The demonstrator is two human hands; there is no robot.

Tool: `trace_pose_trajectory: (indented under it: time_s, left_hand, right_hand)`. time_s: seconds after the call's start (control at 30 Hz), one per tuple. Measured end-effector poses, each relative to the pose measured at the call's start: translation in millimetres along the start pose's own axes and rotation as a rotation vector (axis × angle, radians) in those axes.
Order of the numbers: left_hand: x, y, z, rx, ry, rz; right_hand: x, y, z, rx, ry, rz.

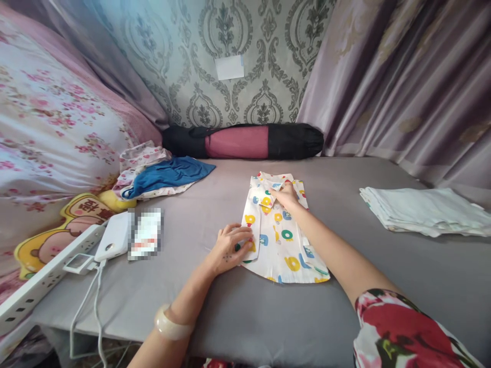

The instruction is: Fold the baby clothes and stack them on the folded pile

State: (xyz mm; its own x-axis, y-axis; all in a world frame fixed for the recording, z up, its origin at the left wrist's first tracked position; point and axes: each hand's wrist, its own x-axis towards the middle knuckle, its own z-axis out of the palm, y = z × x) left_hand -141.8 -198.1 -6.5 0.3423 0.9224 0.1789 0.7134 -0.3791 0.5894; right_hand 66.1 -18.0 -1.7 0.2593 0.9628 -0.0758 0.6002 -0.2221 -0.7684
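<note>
A small white shirt (282,240) printed with coloured letters lies partly folded on the grey sheet (230,306), collar pointing away from me. My left hand (230,248) rests on the folded-in left side of the shirt, fingers curled down against the cloth. My right hand (286,197) reaches to the collar end, fingers closed on the fabric near the collar. A pale bangle (171,323) circles my left wrist.
A stack of folded white cloth (425,209) lies at the right. A pile of clothes with a blue garment (169,174) on top sits at the back left. A black and pink roll bag (243,140) lies along the wall. A white power strip (46,276), charger and cables sit at the left edge.
</note>
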Motion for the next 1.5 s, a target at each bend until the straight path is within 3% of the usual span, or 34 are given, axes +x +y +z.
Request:
trace_pose_trajectory:
  time_s: [0.1, 0.27, 0.57, 0.67, 0.83, 1.07, 1.33, 1.5]
  left_hand:
    - [-0.4, 1.5, -1.7, 0.016, -0.014, -0.011]
    - [-0.7, 2.2, -2.1, 0.037, -0.017, -0.017]
    - [1.1, 0.8, -1.8, 0.053, -0.013, -0.021]
    - [1.5, 0.8, -2.3, 0.046, -0.013, -0.020]
    - [1.0, 1.5, -2.5, 0.049, -0.007, -0.024]
    - [1.2, 0.5, -2.6, 0.048, 0.001, -0.019]
    - [1.6, -2.4, -0.5, 0.044, 0.050, -0.012]
    - [2.1, -1.9, -0.4, 0.039, 0.065, 0.001]
  right_hand:
    - [-4.0, -4.4, 5.5, -0.210, 0.064, -0.025]
    - [-10.3, -3.8, 14.2, -0.359, 0.064, -0.145]
    - [-4.0, -0.8, 15.8, -0.293, 0.048, -0.162]
    - [-3.6, 2.7, 14.5, -0.264, 0.059, -0.289]
    - [-6.1, 8.3, 10.8, -0.446, 0.051, -0.568]
    - [-15.4, 8.6, 9.3, -0.516, -0.014, -0.775]
    - [-24.8, -4.2, 11.6, -0.544, -0.082, -0.745]
    - [-15.2, -21.4, 26.8, -0.538, -0.096, -0.731]
